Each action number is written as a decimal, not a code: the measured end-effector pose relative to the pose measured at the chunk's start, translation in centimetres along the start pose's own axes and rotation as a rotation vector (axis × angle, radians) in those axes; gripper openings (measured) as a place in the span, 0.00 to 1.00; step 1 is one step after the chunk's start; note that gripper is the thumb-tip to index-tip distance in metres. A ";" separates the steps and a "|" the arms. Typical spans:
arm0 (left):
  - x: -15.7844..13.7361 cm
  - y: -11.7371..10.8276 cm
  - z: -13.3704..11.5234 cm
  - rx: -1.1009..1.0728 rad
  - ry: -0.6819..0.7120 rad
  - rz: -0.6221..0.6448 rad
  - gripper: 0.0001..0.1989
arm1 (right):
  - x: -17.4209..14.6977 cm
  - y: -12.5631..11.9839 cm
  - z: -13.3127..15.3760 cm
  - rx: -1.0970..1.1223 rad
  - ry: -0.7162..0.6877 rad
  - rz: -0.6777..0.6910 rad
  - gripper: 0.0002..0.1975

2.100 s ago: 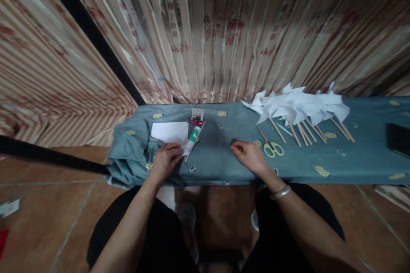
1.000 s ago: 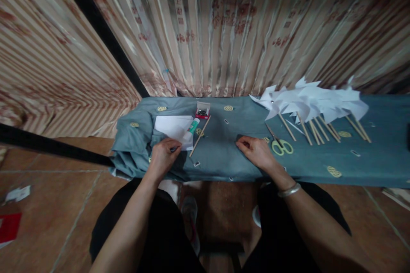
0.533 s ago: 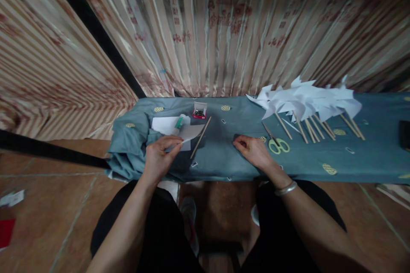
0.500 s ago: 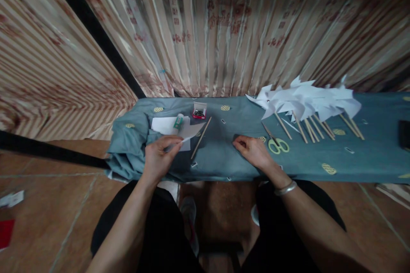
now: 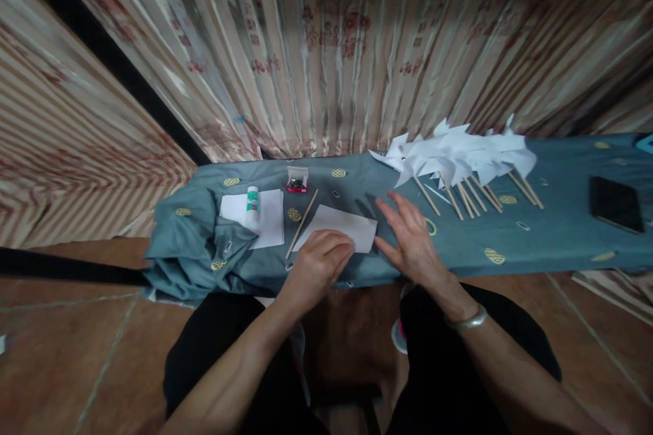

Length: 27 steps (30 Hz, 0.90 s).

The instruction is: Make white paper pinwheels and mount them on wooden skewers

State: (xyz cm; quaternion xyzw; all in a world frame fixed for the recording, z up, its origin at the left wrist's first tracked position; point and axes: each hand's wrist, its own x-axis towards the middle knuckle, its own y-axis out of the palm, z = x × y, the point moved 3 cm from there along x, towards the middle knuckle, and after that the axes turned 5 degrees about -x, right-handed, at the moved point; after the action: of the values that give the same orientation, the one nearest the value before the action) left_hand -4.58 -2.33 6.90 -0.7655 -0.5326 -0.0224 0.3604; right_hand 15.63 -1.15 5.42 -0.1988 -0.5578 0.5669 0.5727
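A white sheet of paper is at the middle of the cloth-covered bench, its near edge pinched in my left hand. Close to the paper's right end is my right hand, open, fingers spread, holding nothing. A thin wooden stick lies just left of the sheet. Farther left, a glue stick is on a stack of white paper. Behind the wooden stick sits a small open red box of dark metal bits. My right hand mostly covers the scissors, whose yellow-green handle shows in part.
Several white paper pinwheels on wooden sticks lie overlapped at the back right. A dark flat object rests at the far right. The blue-green cloth is bunched at the left end, and a patterned curtain hangs behind.
My left hand has carried the sheet rightward from the paper stack to the middle. My right hand has opened from closed fingers. The view has shifted to the right.
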 end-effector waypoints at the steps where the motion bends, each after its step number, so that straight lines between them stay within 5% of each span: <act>1: 0.1 0.9 0.1 0.011 0.023 0.028 0.09 | -0.5 -0.1 -0.1 -0.011 -0.048 0.026 0.25; 5: 0.6 3.7 -0.6 0.041 0.128 0.096 0.09 | -2.5 -0.3 -1.2 0.081 -0.123 0.071 0.15; 11: 0.9 5.5 -0.9 0.172 0.239 0.139 0.09 | -3.8 -0.6 -3.0 0.250 -0.064 0.123 0.15; 15: 0.7 5.2 1.1 0.291 0.146 0.200 0.10 | -3.6 -1.0 -3.8 0.347 0.020 0.126 0.11; 22: 0.0 4.1 2.6 0.177 -0.063 0.202 0.12 | -0.7 0.6 -4.8 0.512 0.170 0.063 0.06; 27: -0.6 3.1 3.3 0.168 -0.203 0.143 0.27 | 1.7 3.1 -5.0 0.488 0.226 0.072 0.06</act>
State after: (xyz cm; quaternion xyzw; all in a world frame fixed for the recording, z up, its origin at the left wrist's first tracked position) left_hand -3.40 -1.50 2.57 -0.7670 -0.5104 0.1256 0.3681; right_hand 18.20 3.22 1.94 -0.1366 -0.3297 0.6785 0.6420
